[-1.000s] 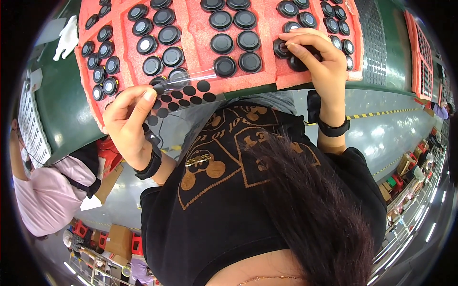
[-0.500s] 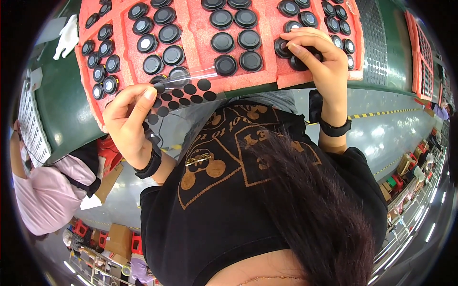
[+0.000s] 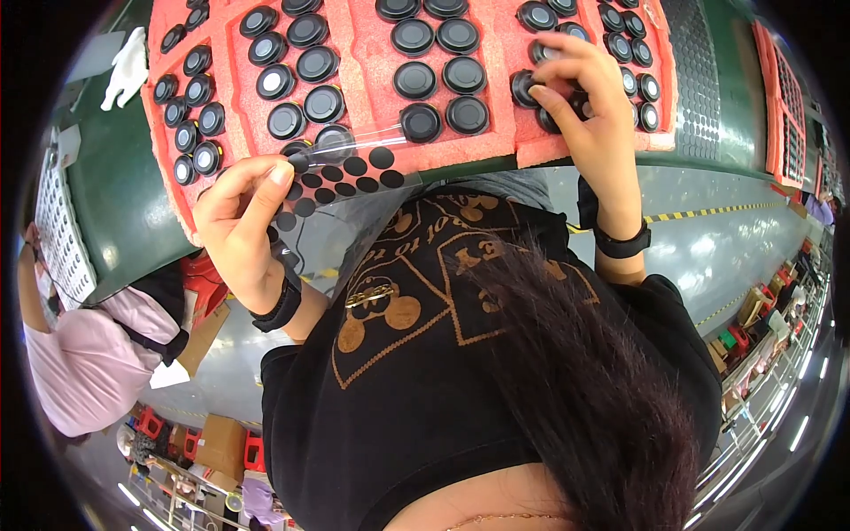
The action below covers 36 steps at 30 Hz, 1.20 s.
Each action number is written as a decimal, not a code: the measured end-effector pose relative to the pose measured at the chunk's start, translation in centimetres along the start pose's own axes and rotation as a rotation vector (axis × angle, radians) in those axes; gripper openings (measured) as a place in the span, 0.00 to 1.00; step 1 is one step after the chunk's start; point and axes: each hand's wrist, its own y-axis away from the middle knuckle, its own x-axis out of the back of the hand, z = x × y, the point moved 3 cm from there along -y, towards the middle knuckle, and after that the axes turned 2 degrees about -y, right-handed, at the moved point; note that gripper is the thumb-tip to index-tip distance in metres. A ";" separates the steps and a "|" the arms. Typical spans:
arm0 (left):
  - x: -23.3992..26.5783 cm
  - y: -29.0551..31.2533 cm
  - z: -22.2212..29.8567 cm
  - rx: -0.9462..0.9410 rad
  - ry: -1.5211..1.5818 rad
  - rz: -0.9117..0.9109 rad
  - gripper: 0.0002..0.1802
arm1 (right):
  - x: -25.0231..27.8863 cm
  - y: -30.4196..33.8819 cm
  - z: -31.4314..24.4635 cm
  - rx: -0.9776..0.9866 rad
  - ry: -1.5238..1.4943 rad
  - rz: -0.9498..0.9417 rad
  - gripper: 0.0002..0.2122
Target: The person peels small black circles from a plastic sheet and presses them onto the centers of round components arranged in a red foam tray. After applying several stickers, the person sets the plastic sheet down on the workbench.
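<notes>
My left hand (image 3: 243, 208) pinches a clear plastic sheet (image 3: 376, 139) by its edge, between thumb and fingers. Rows of black round stickers (image 3: 356, 165) sit on this sheet, which overlaps the near edge of a pink foam tray (image 3: 434, 157). Over the tray's right part is my right hand (image 3: 589, 93), its fingers bent and apart, with no held thing visible. Its thumb and forefinger tips are beside a black round part (image 3: 524, 88). The palm and fingers partly cover other black parts there.
Black round parts with grey centres (image 3: 414, 80) fill the tray's compartments. A perforated dark mat (image 3: 695, 97) lies to the right on the green table (image 3: 124, 177). A white glove (image 3: 126, 69) lies at left. A person in a pink top (image 3: 84, 367) is at the far left.
My right hand's fingers have lifted and spread over the black parts, where they were lower and closer around them. The left hand and sheet have hardly moved.
</notes>
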 end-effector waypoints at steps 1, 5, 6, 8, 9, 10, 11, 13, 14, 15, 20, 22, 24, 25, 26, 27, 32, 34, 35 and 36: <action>0.1 0.0 -0.1 0.005 -0.003 0.006 0.07 | 0.1 -0.1 -0.1 -0.022 -0.056 0.069 0.14; 0.2 0.1 0.1 -0.005 -0.001 0.018 0.07 | 0.2 -0.1 0.8 -0.085 -0.221 0.059 0.18; 0.2 0.2 0.3 -0.011 0.001 0.022 0.06 | 0.3 -0.2 0.8 -0.081 -0.224 0.059 0.18; 0.1 0.5 0.7 -0.031 0.012 0.024 0.06 | 0.6 -0.3 1.1 -0.169 -0.464 0.097 0.16; -0.1 0.7 1.1 -0.049 0.024 0.022 0.06 | 0.6 -0.5 1.1 -0.214 -0.585 0.113 0.15; -0.4 0.5 1.2 -0.069 0.038 0.011 0.06 | 0.6 -0.6 1.0 -0.211 -0.584 0.118 0.15; -0.8 0.3 1.4 -0.074 0.037 0.008 0.06 | 0.7 -0.7 0.4 -0.189 -0.496 0.103 0.14; -1.2 0.6 2.0 -0.075 -0.004 -0.041 0.05 | 0.6 -1.1 -1.5 -0.139 -0.345 0.051 0.11; -1.5 0.8 2.3 -0.075 -0.024 -0.067 0.05 | 0.6 -1.3 -2.6 -0.133 -0.355 0.045 0.11; -1.8 0.8 2.4 -0.076 -0.030 -0.062 0.05 | 0.5 -1.6 -4.1 -0.090 -0.270 -0.019 0.10; -4.3 1.1 3.4 -0.148 -0.144 -0.143 0.04 | -2.7 -1.6 -7.8 0.052 -0.146 -0.173 0.07; -5.3 1.3 3.8 -0.219 -0.241 -0.201 0.04 | -3.2 -1.3 -7.9 0.078 -0.169 -0.188 0.06; -5.7 1.2 3.4 -0.228 -0.206 -0.192 0.04 | -3.6 -1.1 -7.6 0.101 -0.195 -0.201 0.07; -5.9 1.1 3.0 -0.238 -0.169 -0.187 0.04 | -3.7 -1.0 -7.5 0.111 -0.206 -0.208 0.07; -5.9 1.0 2.9 -0.248 -0.132 -0.182 0.04 | -3.7 -1.0 -7.7 0.110 -0.208 -0.208 0.07; -5.9 1.1 2.8 -0.247 -0.133 -0.181 0.04 | -3.6 -1.0 -7.8 0.044 -0.236 -0.226 0.07; -6.1 1.0 2.9 -0.217 -0.055 -0.216 0.05 | -3.6 -1.0 -7.6 -0.057 -0.306 -0.210 0.07; -6.3 1.0 2.9 -0.218 -0.071 -0.222 0.05 | -3.7 -0.9 -7.4 -0.039 -0.313 -0.183 0.06; -6.4 1.0 2.9 -0.221 -0.068 -0.224 0.05 | -3.6 -0.8 -7.3 -0.002 -0.306 -0.167 0.06; -6.6 1.0 2.8 -0.216 -0.050 -0.226 0.05 | -3.5 -0.7 -7.2 0.035 -0.298 -0.151 0.05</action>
